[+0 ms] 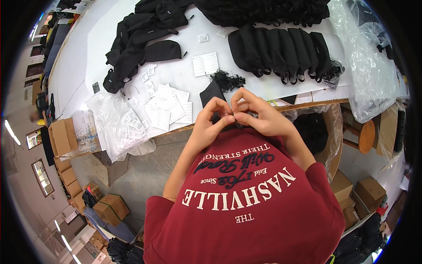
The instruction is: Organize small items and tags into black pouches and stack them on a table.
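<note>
My left hand [210, 119] and my right hand [263, 116] meet at the table's near edge, thumbs and forefingers pinched together. What sits between the fingertips is too small and covered to make out. Just behind my left fingers lies a piece of black fabric [210, 93], partly hidden by that hand. A tangle of thin black cords [228, 81] lies beyond it. Farther back is a white printed sheet [205, 64]. To the left of my hands, several white printed cards [169, 105] overlap in a loose heap.
Black fabric pouches [279, 50] stand in a row at the back right, with more black pouches [145, 33] piled at the back left. Clear plastic bags [367, 66] cover the right end. Another plastic bag [116, 123] holds small white labels. A wooden stool [366, 136] stands at right.
</note>
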The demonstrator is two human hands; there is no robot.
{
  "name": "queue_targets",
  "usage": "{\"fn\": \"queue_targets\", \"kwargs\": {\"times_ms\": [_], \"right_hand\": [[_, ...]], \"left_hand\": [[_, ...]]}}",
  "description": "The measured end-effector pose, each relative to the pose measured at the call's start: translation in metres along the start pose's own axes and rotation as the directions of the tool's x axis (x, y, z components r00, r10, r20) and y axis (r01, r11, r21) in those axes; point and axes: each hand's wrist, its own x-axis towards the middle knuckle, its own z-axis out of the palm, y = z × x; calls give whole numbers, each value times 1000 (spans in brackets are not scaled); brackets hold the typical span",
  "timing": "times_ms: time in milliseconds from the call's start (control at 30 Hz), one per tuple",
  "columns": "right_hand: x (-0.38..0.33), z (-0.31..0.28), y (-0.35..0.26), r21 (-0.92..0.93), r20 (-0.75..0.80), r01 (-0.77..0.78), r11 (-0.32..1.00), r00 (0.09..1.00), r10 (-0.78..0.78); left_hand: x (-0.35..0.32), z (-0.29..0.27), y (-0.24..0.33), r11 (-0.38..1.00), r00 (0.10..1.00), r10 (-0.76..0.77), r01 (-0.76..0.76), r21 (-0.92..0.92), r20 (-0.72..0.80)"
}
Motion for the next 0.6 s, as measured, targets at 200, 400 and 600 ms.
{"fn": "queue_targets", "kwargs": {"times_ms": [200, 400, 600], "right_hand": [[6, 2, 2, 143, -30, 54, 988, 998, -51], [0, -11, 2, 224, -82, 82, 971, 994, -65], [-8, -18, 2, 331, -140, 133, 934, 986, -90]], "left_hand": [[16, -8, -10, 952, 981, 188, -169, 256, -52], [22, -33, -24, 834, 989, 75, -131, 536, 125], [7, -66, -33, 705, 999, -38, 55, 707, -39]]}}
